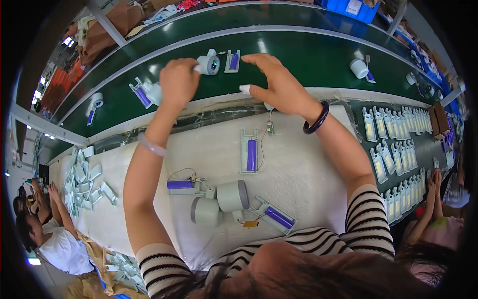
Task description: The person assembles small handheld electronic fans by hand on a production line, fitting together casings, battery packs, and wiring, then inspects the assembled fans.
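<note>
Over the green conveyor, my left hand (179, 82) is closed, its fingertips right beside a pale round housing (208, 64) with a dark ringed face. Whether they grip the housing cannot be made out. My right hand (281, 87) is open with fingers apart, a white cover on its thumb. Just left of its fingertips lies a pale casing with a purple battery (233, 62). On the white worktop below are an upright battery casing (250, 152), a sideways one (181, 185), a tilted one (276, 217) and two round housings (232, 196) (205, 212).
More battery assemblies (143, 93) (361, 70) sit along the conveyor (308, 55). Loose pale plastic parts (84, 179) are heaped at the left of the worktop. Rows of pale casings (393, 124) stand on the right. Co-workers (57, 239) sit at both sides.
</note>
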{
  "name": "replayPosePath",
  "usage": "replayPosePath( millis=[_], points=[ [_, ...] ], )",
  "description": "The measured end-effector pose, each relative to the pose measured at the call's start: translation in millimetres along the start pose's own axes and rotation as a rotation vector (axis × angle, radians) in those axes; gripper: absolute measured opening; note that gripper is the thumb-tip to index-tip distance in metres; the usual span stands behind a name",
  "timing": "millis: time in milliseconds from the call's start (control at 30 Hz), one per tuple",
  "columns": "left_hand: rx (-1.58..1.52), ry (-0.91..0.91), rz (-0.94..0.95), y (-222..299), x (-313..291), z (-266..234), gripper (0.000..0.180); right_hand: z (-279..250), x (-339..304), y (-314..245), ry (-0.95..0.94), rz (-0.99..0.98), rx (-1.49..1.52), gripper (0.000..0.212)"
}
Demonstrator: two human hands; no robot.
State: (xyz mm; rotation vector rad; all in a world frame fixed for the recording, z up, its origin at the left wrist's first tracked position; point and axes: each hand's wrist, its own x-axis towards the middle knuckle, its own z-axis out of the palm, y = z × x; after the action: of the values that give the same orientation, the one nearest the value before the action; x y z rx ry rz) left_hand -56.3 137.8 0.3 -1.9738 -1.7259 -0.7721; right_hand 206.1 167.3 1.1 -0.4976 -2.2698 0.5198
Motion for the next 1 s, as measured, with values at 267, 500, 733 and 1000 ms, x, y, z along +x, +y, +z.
replayPosePath(
  millis=[267,500,733,1000],
  points=[
    [0.123,-0.710,-0.272,56,57,73,0.031,-1,4,14,0.082,-0.029,-0.046,0.052],
    [0.108,-0.651,-0.263,46,74,95,0.044,-1,4,19,0.033,0.068,0.042,0.051],
    [-0.531,-0.654,-0.174,40,38,51,0.043,7,4,44,0.071,0.079,-0.074,0.043],
    [-0.603,-0.794,-0.030,71,-11,-56,0.039,8,1,33,-0.206,-0.195,0.144,0.053]
  ],
)
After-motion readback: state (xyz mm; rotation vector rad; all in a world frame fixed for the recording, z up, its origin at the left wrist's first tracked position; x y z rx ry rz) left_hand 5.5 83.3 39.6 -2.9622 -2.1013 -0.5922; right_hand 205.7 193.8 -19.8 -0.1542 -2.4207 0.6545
